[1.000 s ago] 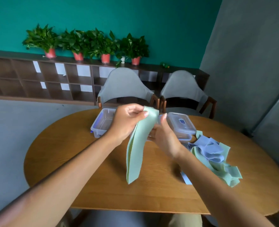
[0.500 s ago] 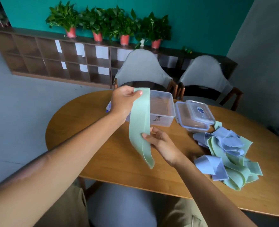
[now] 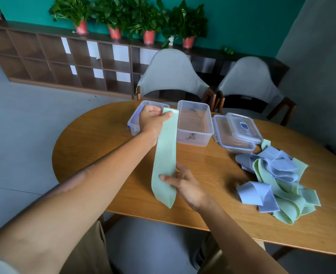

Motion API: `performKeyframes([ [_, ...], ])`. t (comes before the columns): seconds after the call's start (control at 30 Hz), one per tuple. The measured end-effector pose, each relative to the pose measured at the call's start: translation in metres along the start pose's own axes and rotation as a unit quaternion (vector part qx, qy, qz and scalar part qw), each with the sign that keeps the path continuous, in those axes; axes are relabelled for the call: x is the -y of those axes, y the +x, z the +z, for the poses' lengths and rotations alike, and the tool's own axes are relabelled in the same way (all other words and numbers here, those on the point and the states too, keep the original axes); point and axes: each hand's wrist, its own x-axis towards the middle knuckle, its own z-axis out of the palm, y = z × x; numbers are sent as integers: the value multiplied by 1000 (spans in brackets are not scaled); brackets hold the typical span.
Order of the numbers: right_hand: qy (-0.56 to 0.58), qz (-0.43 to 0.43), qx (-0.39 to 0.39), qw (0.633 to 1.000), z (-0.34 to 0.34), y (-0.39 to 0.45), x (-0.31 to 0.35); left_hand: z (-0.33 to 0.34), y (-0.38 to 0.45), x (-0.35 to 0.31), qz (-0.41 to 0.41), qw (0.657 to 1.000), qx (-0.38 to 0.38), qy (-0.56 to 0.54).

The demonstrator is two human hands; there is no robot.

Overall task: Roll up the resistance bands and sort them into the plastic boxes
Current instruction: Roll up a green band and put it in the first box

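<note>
Lower now than half a second ago: right hand (image 3: 184,184), slid down the green band (image 3: 165,157) to pinch its bottom end. Left hand (image 3: 152,120): grips the top end, raised before the open boxes (image 3: 194,123). Band: taut, flat, above the table (image 3: 96,139). Advice: start your roll at the bottom fold, edges aligned, tension kept. Unrolled pile (image 3: 277,180): to your right.

Pale green band (image 3: 165,155) hangs flat, unrolled, before clear open box (image 3: 194,123); tangled green-blue band pile (image 3: 277,182) right of box.
</note>
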Motion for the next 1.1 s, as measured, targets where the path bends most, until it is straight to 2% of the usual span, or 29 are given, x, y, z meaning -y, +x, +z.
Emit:
performKeyframes([
  [0.17, 31, 15, 15, 999, -7, -5, 3, 5, 8, 1, 36, 998, 28, 34],
  [0.27, -93, 62, 8, 994, -16, -14, 6, 0, 14, 25, 26, 998, 22, 51],
  [0.37, -207, 109, -18, 972, -21, -16, 4, -4, 14, 54, 12, 997, 19, 68],
  [0.43, -293, 117, -51, 948, -20, -19, 2, -4, 12, 66, 7, 997, 29, 69],
  [0.53, -467, 105, -79, 874, -21, -23, -2, -1, 14, 77, -14, 996, 56, 75],
  [0.6, -515, 97, -94, 847, -21, -26, -5, -1, 19, 83, -31, 993, 75, 90],
  [0.67, -503, 102, -96, 853, -20, -29, -8, -3, 22, 88, -24, 989, 95, 110],
  [0.87, -368, 129, -93, 916, -16, -40, -14, -16, 14, 103, 44, 976, 113, 181],
  [1.03, -366, 94, -88, 921, -14, -49, -17, -40, -23, 109, 58, 961, 162, 214],
  [1.1, -409, 84, -95, 904, -14, -50, -21, -52, -45, 108, 72, 954, 187, 222],
])
